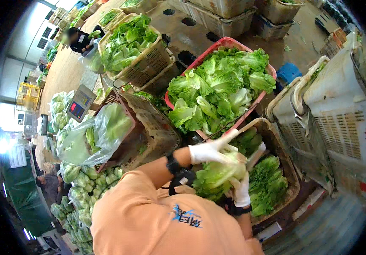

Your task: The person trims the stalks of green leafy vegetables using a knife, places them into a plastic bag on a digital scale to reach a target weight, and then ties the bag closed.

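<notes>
so on the far left there's a pile of green heads in clear wrap (81, 182), then a scale display (80, 104) tilted over a clear plastic bag (77, 146) with greens in it, sitting on a reddish-brown slotted crate (151, 125). up behind that, a tan crate (149, 63) heaped with loose leaves. the left hand (207, 152), white glove, is grasping the top of a lettuce head (217, 176), one finger stuck out. the head's up in front of the person's chest, near a pink tub (229, 41) piled with leaves. right hand (241, 191), also gloved, is wrapped round a knife (257, 155), handle hidden, and pressed against the lettuce. just right, a brown-rimmed crate (294, 175) of greens, then grubby white crates (340, 110).
</notes>
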A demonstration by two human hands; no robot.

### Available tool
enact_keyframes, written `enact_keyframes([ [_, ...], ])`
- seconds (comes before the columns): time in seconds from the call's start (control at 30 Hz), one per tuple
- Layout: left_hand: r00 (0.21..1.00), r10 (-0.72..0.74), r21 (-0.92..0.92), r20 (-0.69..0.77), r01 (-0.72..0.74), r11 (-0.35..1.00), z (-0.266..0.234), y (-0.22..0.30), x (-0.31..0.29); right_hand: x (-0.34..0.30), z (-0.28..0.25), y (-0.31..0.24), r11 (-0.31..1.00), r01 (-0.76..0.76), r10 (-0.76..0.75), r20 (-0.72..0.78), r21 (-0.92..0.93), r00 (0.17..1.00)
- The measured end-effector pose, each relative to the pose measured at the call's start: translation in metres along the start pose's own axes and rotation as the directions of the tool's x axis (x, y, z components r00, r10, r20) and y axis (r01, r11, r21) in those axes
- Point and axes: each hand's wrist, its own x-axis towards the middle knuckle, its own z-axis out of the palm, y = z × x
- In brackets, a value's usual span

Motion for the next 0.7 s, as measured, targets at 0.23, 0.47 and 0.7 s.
enact_keyframes([
  [0.23,0.987,0.160,-0.387,-0.031,-0.160,0.908,-0.072,0.020,-0.121,0.034,0.152,-0.044,0.996,0.068,-0.082,0.340,0.054,0.937],
  [0.47,0.970,0.181,-0.360,-0.165,-0.230,0.904,-0.118,0.031,-0.174,0.040,0.215,-0.076,0.447,0.634,-0.562,0.353,-0.631,0.748],
  [0.7,0.988,0.111,-0.355,-0.106,-0.142,0.924,-0.148,0.033,-0.185,0.050,0.233,-0.122,-0.270,0.657,-0.406,0.702,-0.704,0.585],
])
